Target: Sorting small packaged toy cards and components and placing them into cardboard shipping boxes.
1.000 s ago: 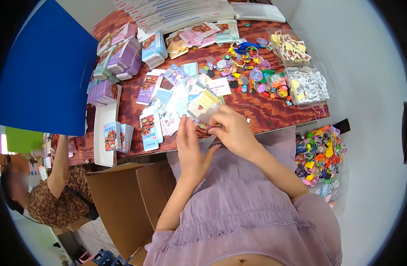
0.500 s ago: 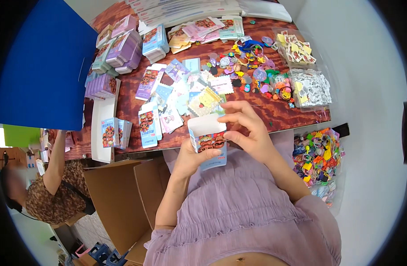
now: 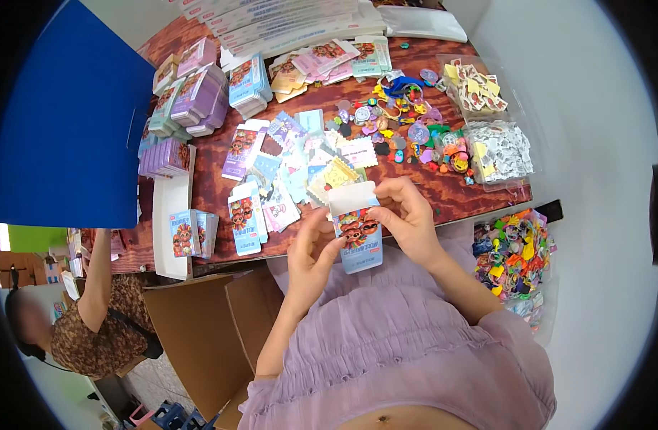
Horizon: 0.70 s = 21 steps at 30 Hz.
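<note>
Both hands have the blue box (image 3: 359,242). It is at the front edge of the counter (image 3: 461,192), above the lap, with its white flap (image 3: 352,195) sticking up. The left hand's (image 3: 311,251) grip pinches the box's left side. The right hand's (image 3: 409,215) grip holds the top right corner, near the flap.

The card looks thin, so a soft squeeze seems best, or the box might bend. It should help to hold the bottom steady with the left hand and press the flap gently along its crease. The loose cards (image 3: 297,185) lie just behind, so the elbows should move gently.
</note>
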{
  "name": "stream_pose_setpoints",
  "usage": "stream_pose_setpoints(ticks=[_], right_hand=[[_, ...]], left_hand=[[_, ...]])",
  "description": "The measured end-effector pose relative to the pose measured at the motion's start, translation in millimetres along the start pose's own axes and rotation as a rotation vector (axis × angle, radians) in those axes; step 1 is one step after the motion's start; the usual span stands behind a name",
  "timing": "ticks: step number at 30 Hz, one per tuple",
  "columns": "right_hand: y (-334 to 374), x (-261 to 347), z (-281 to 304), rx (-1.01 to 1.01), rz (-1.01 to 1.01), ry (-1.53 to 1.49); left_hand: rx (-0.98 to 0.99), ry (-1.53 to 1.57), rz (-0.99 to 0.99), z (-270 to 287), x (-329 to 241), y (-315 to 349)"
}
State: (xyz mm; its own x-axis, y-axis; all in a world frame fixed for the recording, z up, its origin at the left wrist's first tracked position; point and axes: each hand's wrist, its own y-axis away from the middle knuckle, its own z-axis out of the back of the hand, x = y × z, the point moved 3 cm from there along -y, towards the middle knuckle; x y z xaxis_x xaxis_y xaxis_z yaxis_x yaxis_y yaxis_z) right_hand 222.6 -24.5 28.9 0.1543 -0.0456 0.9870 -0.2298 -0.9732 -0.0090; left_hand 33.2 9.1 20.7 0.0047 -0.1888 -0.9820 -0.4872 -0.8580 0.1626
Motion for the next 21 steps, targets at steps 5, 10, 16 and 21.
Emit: stream_pose_setpoints(ticks=[5,10,16,21], right_hand=[[5,4,13,0.014,-0.069,0.082],[4,12,26,0.043,0.107,0.129],[-11,36,42,0.044,0.217,0.200],[-15,25,45,0.017,0.046,0.035]], left_hand=[[0.000,-0.458,-0.314,-12,-29,-1],[0.164,-0.389,-0.202,-18,-21,-15],[0.188,-0.192,-0.101,-35,-40,-42],[0.239,-0.286,-0.092,-35,-36,-50]])
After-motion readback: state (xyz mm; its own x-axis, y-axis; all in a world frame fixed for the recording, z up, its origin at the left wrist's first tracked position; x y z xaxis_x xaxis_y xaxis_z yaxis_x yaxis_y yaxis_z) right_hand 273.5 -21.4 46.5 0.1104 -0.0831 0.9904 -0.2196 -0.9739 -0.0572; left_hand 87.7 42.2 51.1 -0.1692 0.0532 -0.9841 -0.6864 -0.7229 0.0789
